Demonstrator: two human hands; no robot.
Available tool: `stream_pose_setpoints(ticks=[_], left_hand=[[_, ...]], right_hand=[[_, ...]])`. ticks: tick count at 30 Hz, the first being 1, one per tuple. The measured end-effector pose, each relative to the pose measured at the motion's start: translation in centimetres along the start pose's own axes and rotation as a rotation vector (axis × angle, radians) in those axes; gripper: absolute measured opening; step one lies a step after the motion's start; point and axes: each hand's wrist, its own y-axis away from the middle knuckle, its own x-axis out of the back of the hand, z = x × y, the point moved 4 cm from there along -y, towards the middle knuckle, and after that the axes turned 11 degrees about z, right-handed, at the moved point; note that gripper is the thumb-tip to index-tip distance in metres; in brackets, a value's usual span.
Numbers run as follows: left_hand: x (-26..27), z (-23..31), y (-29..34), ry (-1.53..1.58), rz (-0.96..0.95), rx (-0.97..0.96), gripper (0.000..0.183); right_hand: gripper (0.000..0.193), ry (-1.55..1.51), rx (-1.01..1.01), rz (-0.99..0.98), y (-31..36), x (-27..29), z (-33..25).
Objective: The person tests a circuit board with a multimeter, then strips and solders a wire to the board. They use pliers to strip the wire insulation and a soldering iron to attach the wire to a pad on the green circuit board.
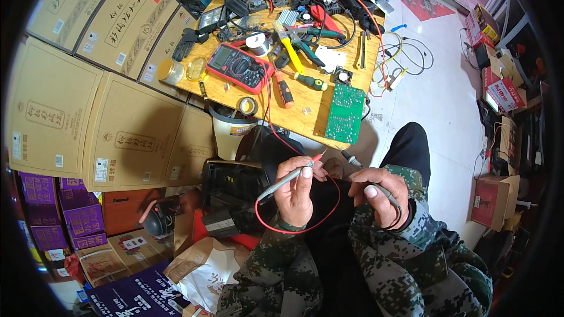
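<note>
My left hand is closed around a test probe with a grey body, a red collar and a thin metal tip. Its red lead loops below the hand and runs up to the red multimeter on the table. In my right hand is a second, dark grey test probe, its front end pointing up and left. Both hands are over my lap, in front of the table edge. The nearest board is a green circuit board, lying solder side up at the table's near right corner. Neither probe touches it.
On the wooden table lie an orange-handled screwdriver, a green-handled screwdriver, a yellow brush, a solder spool and heaped parts. Cardboard boxes line the left. A white bucket stands below the table.
</note>
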Motion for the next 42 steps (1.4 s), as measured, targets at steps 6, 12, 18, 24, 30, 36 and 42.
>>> stream_pose_setpoints(ticks=[6, 12, 18, 24, 30, 36, 42], left_hand=[[-0.2, 0.3, 0.2, 0.009, 0.0, 0.029, 0.017], [-0.1, 0.2, 0.0, 0.013, 0.005, 0.011, 0.015], [0.1, -0.3, -0.6, -0.011, 0.001, 0.054, 0.016], [-0.3, -1.7, -1.3, -0.129, 0.042, 0.137, 0.019], [-0.7, -2.5, -2.3, -0.156, -0.003, 0.077, 0.02], [-1.0, -3.0, -2.7, -0.066, -0.005, 0.092, 0.02], [-1.2, -3.1, -2.6, -0.054, -0.031, 0.123, 0.019]], right_hand=[[0.031, 0.032, -0.002, -0.096, -0.5, -0.4, 0.0], [0.036, -0.006, 0.016, -0.035, -0.3, -0.2, 0.3], [0.04, 0.085, 0.158, 0.099, -1.1, 1.1, 0.5], [0.02, 0.243, 0.044, 0.191, -1.2, 1.8, 1.6], [0.016, 0.313, 0.058, 0.151, -1.5, 1.3, 2.6], [0.012, 0.282, 0.038, 0.156, -1.7, 1.1, 2.9], [0.014, 0.279, 0.032, 0.143, -1.8, 0.9, 3.2]])
